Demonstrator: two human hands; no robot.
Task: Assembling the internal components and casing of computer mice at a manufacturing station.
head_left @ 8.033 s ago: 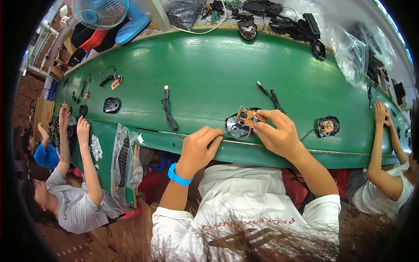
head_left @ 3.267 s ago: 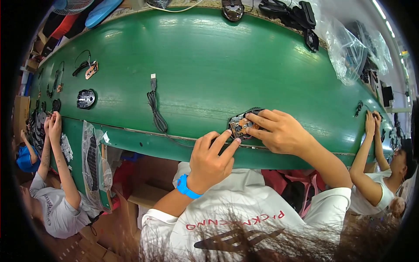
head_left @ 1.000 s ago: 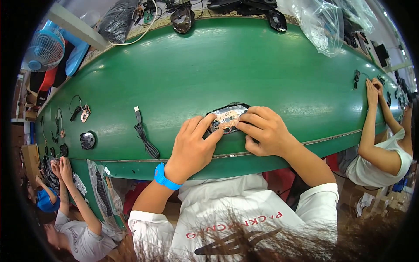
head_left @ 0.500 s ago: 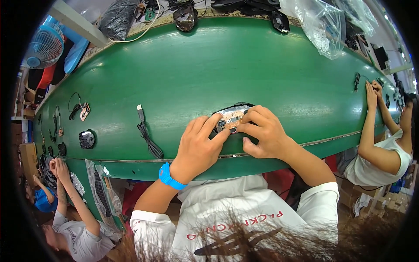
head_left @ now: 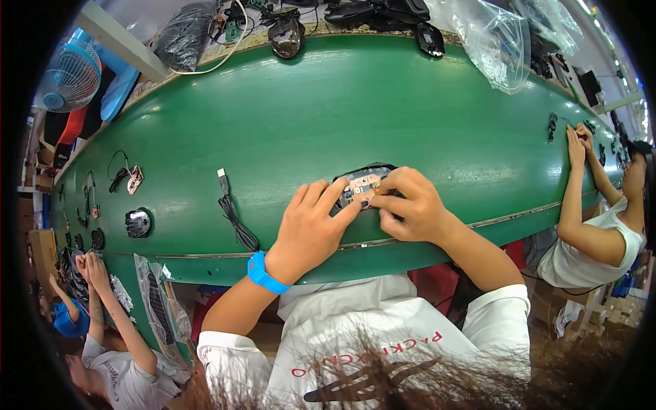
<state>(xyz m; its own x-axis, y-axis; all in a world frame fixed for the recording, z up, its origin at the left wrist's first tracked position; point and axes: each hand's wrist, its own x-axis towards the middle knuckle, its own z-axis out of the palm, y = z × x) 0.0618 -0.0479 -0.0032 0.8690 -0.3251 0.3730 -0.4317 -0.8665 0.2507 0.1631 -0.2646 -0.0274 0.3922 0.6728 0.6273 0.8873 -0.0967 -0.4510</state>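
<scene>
Head view shows red letters [head_left: 429, 339] on the person's white shirt [head_left: 355, 301]; they stand upside down, and folds and hair [head_left: 362, 376] break the line. Below them is a black printed mark [head_left: 372, 381]. On the grey shirt [head_left: 133, 379] of a co-worker at left there is also dark print, too small for reading.

The board [head_left: 362, 188], light brown, lies in the black shell [head_left: 365, 168], near the front edge of the green tabletop [head_left: 328, 109], between the two hands. The left hand [head_left: 307, 229] has its thumb and index closed around the left end of the shell. The right hand [head_left: 417, 208] has bent fingers touching the right end of the board; whether they grip or only press, I cannot tell. A blue watch [head_left: 265, 275] is on the left wrist. The coiled black cable [head_left: 236, 222] lies apart, to the left of the left hand.

Compared with eight seconds ago, the board has changed place: then the right hand was holding it tilted above the shell, and now it sits inside. Since half a second ago, both hands have stayed almost the same.
</scene>
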